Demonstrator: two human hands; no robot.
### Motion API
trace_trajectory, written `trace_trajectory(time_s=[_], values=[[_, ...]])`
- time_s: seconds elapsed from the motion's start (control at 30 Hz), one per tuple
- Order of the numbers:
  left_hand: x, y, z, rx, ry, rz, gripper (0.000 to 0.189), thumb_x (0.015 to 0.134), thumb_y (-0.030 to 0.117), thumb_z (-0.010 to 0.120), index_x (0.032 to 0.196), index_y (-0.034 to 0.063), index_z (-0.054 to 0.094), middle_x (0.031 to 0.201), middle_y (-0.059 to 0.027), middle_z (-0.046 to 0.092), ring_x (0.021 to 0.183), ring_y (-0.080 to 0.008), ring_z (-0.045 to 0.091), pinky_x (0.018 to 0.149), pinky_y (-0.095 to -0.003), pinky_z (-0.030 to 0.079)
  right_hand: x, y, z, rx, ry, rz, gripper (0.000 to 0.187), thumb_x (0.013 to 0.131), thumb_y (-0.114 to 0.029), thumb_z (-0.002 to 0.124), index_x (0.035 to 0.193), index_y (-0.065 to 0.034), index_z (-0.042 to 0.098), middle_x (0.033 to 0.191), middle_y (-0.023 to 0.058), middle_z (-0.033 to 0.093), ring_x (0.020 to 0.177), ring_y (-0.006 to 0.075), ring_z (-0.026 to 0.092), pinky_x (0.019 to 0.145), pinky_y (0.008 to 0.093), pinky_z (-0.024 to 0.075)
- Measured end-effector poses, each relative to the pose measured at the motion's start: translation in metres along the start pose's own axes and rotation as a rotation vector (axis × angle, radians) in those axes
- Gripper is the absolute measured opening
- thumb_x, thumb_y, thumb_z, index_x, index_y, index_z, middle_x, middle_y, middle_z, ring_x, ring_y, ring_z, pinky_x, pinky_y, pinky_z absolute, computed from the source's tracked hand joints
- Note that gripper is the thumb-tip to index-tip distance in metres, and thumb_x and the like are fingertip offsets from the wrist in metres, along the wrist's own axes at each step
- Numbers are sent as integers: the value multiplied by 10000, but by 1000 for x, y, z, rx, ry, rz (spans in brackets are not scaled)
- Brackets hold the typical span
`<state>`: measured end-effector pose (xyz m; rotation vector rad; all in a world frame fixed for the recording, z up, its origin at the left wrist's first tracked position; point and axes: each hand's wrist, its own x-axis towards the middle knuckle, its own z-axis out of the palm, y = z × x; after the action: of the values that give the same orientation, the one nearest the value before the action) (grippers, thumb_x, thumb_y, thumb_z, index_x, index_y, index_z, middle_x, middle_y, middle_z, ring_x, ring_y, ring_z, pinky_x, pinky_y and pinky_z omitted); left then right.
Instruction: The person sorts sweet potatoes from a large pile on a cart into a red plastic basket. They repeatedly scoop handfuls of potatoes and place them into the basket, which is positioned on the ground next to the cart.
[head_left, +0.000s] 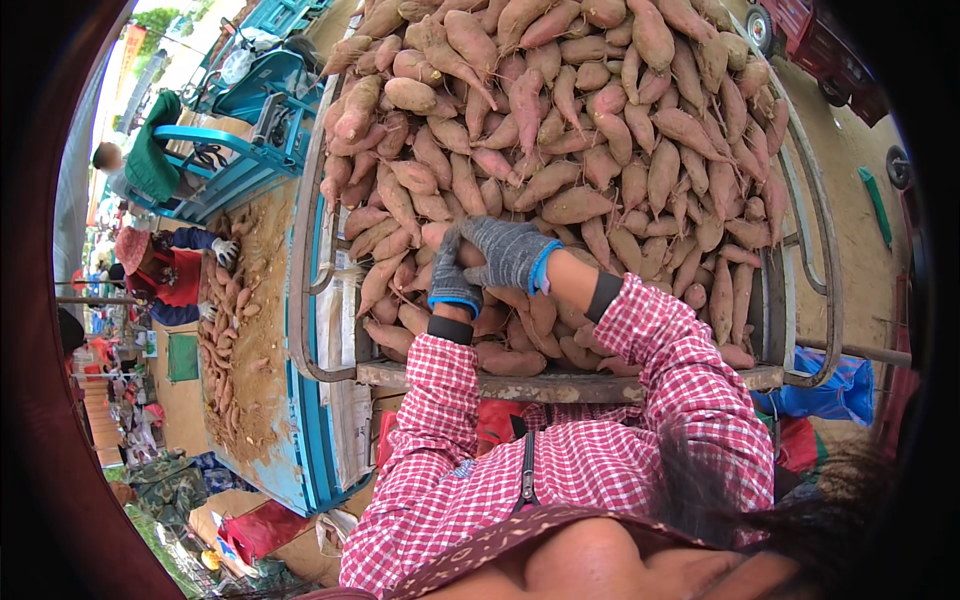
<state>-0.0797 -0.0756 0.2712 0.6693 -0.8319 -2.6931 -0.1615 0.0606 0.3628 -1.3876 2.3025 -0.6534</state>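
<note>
A large heap of sweet potatoes (570, 202) fills the railed cart bed in front of me, soil still on their skins. My left hand (454, 276), in a grey knit glove with a blue cuff, is at the near middle of the heap. Beside it, my right hand (510, 251), gloved alike, reaches across from the right, and the two hands touch. Between them is a pinkish sweet potato (471, 255), partly covered by the gloves; both hands are closed around it. More sweet potatoes lie directly under and around both wrists.
A worn wooden edge board (517, 386) crosses the near side of the cart, with a curved metal rail (298, 225) at its left. Further left, a co-worker in a pink hat (132, 250) handles sweet potatoes on a blue truck bed (247, 465). A blue bag (832, 386) is at right.
</note>
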Motion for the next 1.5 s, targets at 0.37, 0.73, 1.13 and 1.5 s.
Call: trace_trajectory(time_s=[0.37,0.73,1.13,1.5], values=[[-85,-30,-31,-195,-86,-130,404,903,320,677,1196,62,577,1125,-95,643,1055,-289,606,946,-438,494,32,116,-118,-407,657,595,736,838,-565,613,1360,-60,492,1406,187,480,1284,372,458,1066,474,371],[-170,-28,-71,-191,-143,-202,487,865,295,702,1261,72,529,1174,-94,609,1090,-309,580,971,-454,469,-84,171,-59,-577,775,172,323,840,-109,578,1156,-86,638,1129,149,657,1032,348,613,927,415,483],[-139,-69,5,-229,-440,-345,605,804,193,748,1337,93,480,1273,-76,562,1202,-300,532,1063,-476,420,-141,85,27,1476,1172,278,315,897,-27,648,1204,20,596,1082,62,647,924,137,598,846,252,485],[-95,-49,-61,-197,-415,-220,534,852,293,670,1304,84,479,1265,-86,548,1195,-311,499,1060,-486,377,-141,31,53,424,272,181,471,911,-374,636,1283,-91,580,1170,174,641,1074,316,623,932,377,481]])
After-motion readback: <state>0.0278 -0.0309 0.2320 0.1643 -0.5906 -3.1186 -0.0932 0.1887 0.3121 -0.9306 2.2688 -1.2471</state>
